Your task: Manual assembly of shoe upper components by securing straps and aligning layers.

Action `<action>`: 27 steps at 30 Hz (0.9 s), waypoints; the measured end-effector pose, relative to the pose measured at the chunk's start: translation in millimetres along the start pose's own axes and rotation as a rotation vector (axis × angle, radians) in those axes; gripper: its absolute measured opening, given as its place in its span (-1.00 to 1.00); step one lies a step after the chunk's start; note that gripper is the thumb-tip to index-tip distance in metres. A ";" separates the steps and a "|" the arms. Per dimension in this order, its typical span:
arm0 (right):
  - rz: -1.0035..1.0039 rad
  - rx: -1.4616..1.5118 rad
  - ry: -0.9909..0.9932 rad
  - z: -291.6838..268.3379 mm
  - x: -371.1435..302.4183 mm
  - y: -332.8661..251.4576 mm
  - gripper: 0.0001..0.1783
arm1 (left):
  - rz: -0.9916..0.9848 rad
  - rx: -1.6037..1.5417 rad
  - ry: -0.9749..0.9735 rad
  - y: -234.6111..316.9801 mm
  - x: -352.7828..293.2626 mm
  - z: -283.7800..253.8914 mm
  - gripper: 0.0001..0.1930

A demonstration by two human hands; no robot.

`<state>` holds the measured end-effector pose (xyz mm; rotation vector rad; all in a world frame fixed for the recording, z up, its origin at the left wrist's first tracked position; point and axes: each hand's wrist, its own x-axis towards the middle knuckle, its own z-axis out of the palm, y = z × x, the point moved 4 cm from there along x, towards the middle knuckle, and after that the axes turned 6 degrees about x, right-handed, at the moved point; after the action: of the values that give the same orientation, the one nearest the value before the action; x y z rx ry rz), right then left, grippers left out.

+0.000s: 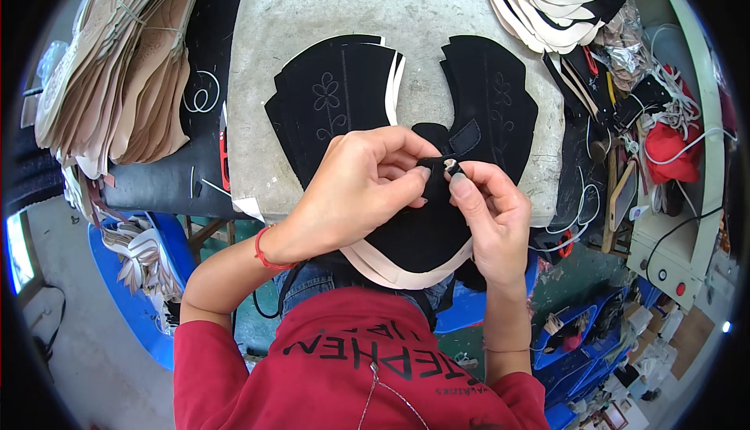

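Observation:
In front of me lies a black, suede-like cut piece [414, 239] with a pale curved rim on the side nearest my body. At its far edge my left hand [363, 192] is closed, thumb and fingers pinching the black material. Close by on the right, my right hand [494, 211] pinches a small black edge whose beige underside shows between thumb and forefinger. Beyond my hands, layered black pieces with stitched flowers lie at left [328, 94] and right [498, 98]. A small stitched black patch [465, 139] sits just past my fingertips.
Under the pieces is a worn pale board [426, 8]. Tan cut pieces [129, 71] are bundled at far left, cream strips [551, 8] at far right. Red-handled scissors [224, 153] lie by the board's left edge. A pale machine frame [664, 227] and blue bins [578, 352] stand right.

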<state>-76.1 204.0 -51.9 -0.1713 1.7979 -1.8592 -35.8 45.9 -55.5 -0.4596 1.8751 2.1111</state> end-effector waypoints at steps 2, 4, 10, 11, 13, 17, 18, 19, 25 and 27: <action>-0.010 -0.004 -0.011 0.6 1.8 -0.9 -0.80 | 0.031 0.035 0.014 1.0 -1.2 -1.3 -0.82; 0.021 0.056 -0.039 -1.6 0.5 -1.9 -0.79 | 0.070 0.044 0.040 0.6 -4.3 -2.4 -0.81; 0.040 0.041 -0.042 11.9 -0.6 -3.1 -0.76 | 0.054 0.023 0.040 -2.6 -4.9 -1.6 -0.80; 0.010 -0.051 -0.050 14.2 -1.0 -4.4 -0.76 | 0.055 0.021 0.042 -2.4 -5.2 -2.0 -0.80; 0.016 -0.129 -0.005 16.2 1.9 -5.1 -0.74 | 0.018 -0.087 0.032 -3.4 -5.3 -2.7 -0.80; -0.558 -0.882 0.141 30.8 -6.9 -20.9 -0.75 | 0.068 -0.083 0.089 -5.5 -7.6 1.0 -0.81; -0.625 -1.003 0.146 34.7 -7.6 -25.5 -0.75 | 0.159 0.024 0.115 -2.2 -8.8 2.1 -0.82; -0.694 -1.121 0.148 39.1 -7.2 -29.3 -0.75 | 0.248 0.132 0.144 0.2 -9.2 2.7 -0.83; -0.851 -1.235 0.029 35.6 -0.4 -25.1 -0.73 | 0.322 0.297 0.232 -3.3 -2.8 0.4 -0.87; -0.832 -1.213 0.045 36.6 -1.4 -26.0 -0.75 | 0.387 0.396 0.247 -1.0 -0.1 -0.2 -0.85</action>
<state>-66.0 171.2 -23.0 -1.4766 2.9021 -0.8342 -35.3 45.8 -56.3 -0.2911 2.6323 1.8817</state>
